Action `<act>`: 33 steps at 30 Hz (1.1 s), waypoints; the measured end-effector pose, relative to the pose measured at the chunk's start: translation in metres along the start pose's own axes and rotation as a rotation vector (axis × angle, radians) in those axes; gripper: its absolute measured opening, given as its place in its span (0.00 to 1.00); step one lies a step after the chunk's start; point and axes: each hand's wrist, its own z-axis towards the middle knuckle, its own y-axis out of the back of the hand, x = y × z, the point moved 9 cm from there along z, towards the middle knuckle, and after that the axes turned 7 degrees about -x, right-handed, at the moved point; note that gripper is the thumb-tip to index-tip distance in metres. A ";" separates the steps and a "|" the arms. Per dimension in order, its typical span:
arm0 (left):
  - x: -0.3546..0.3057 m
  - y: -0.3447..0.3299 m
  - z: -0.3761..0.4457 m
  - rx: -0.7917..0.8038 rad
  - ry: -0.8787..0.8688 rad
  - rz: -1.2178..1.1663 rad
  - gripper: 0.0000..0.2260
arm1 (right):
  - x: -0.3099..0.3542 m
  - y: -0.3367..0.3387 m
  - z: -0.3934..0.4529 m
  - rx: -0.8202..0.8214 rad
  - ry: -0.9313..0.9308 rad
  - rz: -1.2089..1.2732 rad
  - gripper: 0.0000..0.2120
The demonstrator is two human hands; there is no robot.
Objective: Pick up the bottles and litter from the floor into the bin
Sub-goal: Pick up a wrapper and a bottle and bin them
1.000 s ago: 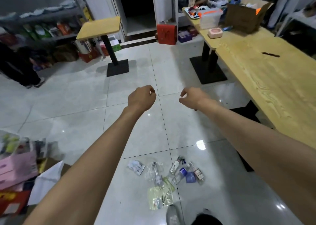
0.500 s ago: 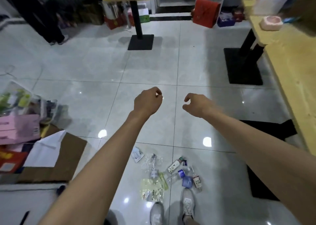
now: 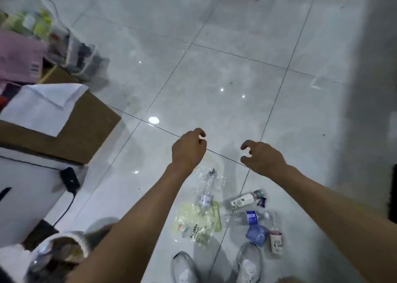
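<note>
Litter lies on the pale floor tiles just ahead of my shoes. It holds a clear plastic bottle (image 3: 206,193), a bottle with a white label (image 3: 243,200), a bottle with a blue label (image 3: 247,216), a small bottle (image 3: 275,240), a yellowish wrapper (image 3: 194,223) and a blue crumpled piece (image 3: 256,235). The bin (image 3: 61,256), lined with a bag, stands at the lower left, partly behind my left arm. My left hand (image 3: 188,150) and my right hand (image 3: 263,157) hover above the litter, fingers loosely curled and apart, holding nothing.
A flat cardboard box (image 3: 71,130) with a white sheet (image 3: 43,105) lies at the left. Pink boxes (image 3: 19,59) and clear bags (image 3: 79,57) pile behind it. A black adapter with a cable (image 3: 69,180) lies by a white unit (image 3: 25,188).
The view has tipped down toward the floor, so the tables have left the frame and the bin has appeared. Both hands have dropped closer to the litter.
</note>
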 end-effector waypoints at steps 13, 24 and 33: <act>0.272 -0.280 0.096 -0.369 0.255 -0.207 0.07 | -0.027 -0.381 0.181 0.226 0.559 -0.255 0.32; 0.299 -0.430 0.152 -0.206 0.253 0.140 0.46 | -0.006 -0.500 0.144 0.241 1.193 -0.662 0.48; 0.294 -0.426 0.150 -0.353 0.170 -0.037 0.24 | -0.018 -0.512 0.152 0.090 1.193 -0.587 0.29</act>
